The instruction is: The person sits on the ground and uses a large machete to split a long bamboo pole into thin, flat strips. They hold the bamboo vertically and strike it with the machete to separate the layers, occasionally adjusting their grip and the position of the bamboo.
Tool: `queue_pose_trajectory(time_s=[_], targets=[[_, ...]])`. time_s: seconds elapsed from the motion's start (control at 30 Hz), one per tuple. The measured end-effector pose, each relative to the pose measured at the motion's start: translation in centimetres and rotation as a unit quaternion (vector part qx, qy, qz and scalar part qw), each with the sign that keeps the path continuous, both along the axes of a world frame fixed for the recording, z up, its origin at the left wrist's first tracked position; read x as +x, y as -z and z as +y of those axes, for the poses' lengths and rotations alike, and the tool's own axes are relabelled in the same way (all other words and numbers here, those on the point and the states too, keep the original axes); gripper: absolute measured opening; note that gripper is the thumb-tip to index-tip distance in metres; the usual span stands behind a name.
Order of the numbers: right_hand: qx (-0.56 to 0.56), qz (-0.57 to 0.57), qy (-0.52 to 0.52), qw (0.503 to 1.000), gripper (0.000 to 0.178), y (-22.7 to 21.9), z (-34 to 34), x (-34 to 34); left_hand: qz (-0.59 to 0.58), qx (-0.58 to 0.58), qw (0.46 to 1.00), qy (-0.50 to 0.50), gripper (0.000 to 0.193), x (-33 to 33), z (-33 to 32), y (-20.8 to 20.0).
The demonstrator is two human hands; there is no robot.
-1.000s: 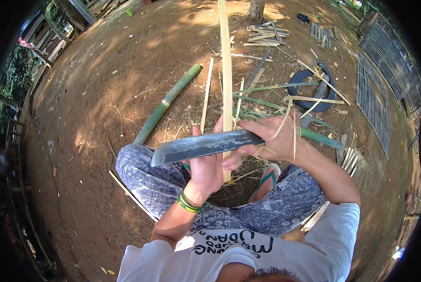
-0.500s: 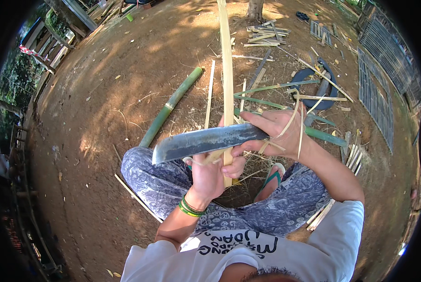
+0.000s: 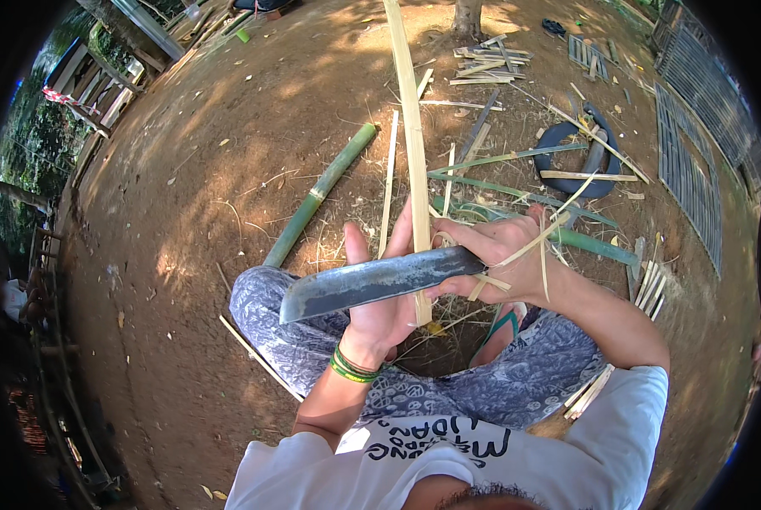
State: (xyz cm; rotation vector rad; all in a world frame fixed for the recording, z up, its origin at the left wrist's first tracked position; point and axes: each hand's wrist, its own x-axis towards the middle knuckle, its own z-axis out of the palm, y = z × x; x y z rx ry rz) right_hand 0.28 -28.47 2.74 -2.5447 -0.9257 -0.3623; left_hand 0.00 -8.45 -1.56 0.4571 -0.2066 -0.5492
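My right hand is closed round the grip end of a machete, whose broad dark blade points left across my lap. Thin curled shavings hang about that hand. A long pale bamboo strip stands lengthwise before me, its lower end below the blade; the blade lies over it. My left hand is under the blade, palm up, with its fingers stretched out and apart beside and behind the strip. The strip leans on or near this palm, and the fingers are not wrapped round it.
A green bamboo pole lies ahead on the left. Split green bamboo, a black tyre and a pile of pale slats lie ahead to the right. Several cut strips lie by my right knee. Slatted panels are at far right.
My left hand has let go of the strip; its fingers have uncurled and spread. The machete's tip has dropped slightly nearer to me, and the strip tilts a little more to the left.
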Motion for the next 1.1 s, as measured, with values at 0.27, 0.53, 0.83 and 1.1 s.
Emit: queue_pose_trajectory(time_s=[0.27,0.53,0.83,1.1], targets=[[0.011,-0.076,0.005,0.997,0.087,1.0,-0.5,0.4,0.004,0.045,0.999,-0.024,0.112,-1.2,-0.6,-1.7],[-0.008,-0.103,-0.004,0.995,0.083,0.9,-1.0,0.5,0.014,0.024,0.999,-0.029,0.114,-2.2,-0.5,-2.5],[0.128,-0.016,0.127,0.983,0.054,-0.8,-4.0,3.3,0.000,0.024,0.997,0.070,0.080,-6.1,-0.6,-0.4],[0.214,0.023,0.013,0.976,0.046,-0.4,-2.3,1.7,-0.043,0.139,0.986,-0.075,0.053,-2.1,-1.0,-0.3]])
